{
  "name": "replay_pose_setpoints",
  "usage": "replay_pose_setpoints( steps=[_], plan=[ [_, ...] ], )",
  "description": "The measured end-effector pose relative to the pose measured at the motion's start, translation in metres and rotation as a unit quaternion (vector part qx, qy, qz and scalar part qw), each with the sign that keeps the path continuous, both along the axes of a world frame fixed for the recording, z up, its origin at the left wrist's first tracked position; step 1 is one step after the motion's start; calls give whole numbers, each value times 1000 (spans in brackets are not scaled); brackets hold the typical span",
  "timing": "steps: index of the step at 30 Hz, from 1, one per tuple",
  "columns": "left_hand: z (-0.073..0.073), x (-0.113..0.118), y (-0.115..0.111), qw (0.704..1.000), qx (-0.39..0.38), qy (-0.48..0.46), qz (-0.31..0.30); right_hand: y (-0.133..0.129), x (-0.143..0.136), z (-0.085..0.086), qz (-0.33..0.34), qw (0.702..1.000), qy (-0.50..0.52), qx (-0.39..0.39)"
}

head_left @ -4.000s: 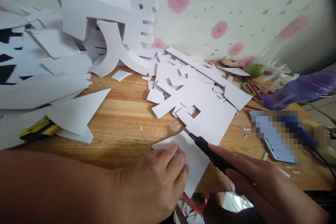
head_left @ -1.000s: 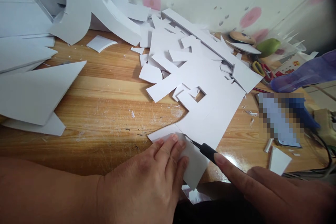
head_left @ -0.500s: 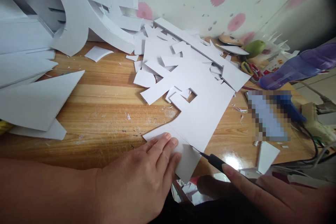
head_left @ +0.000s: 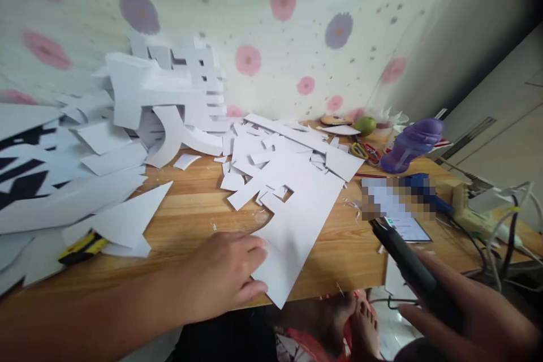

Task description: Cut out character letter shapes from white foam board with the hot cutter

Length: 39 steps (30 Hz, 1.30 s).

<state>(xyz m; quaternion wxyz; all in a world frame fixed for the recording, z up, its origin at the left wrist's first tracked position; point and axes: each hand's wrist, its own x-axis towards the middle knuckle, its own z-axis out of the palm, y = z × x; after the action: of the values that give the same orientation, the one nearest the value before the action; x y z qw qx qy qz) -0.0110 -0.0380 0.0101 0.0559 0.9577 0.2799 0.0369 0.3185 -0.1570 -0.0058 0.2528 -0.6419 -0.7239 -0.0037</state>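
A large white sheet [head_left: 297, 220] with a small square hole lies on the wooden table, one corner reaching over the front edge. At the sheet's left edge rests my left hand [head_left: 231, 271], fingers bent and close together, touching the sheet; nothing shows in its grip. My right hand [head_left: 470, 305], blurred, is wrapped round a black knife [head_left: 419, 271], raised at the right near the table's front edge. The knife is apart from the sheet, and its tip is near a phone [head_left: 407, 226], partly pixelated.
White offcuts [head_left: 241, 181] surround the sheet's back end. A white model [head_left: 161, 90] stands behind at left. A yellow-black cutter [head_left: 85, 246] lies among white pieces. Scissors [head_left: 365, 151], a purple bottle [head_left: 409, 144] and a power strip [head_left: 470, 203] with cables are at right.
The view has tilted up and drawn back. My right hand has lifted the knife off the sheet and moved right towards the phone. My left hand's fingers are now more bent at the sheet's left edge.
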Motion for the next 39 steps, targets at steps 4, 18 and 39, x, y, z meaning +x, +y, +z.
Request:
replay_pose_setpoints(
  steps=[4, 18, 39],
  plan=[
    [-15, 3, -13, 984, 61, -47, 158, 62, 9, 17, 1, 990, 28, -141],
    [-55, 9, -3, 950, -23, -175, 259, 196, -7, -16, -113, 979, -14, -168],
    [-12, 3, -30, 823, 10, -515, 238, 67, -87, -22, -15, 823, 562, -86]
  ],
)
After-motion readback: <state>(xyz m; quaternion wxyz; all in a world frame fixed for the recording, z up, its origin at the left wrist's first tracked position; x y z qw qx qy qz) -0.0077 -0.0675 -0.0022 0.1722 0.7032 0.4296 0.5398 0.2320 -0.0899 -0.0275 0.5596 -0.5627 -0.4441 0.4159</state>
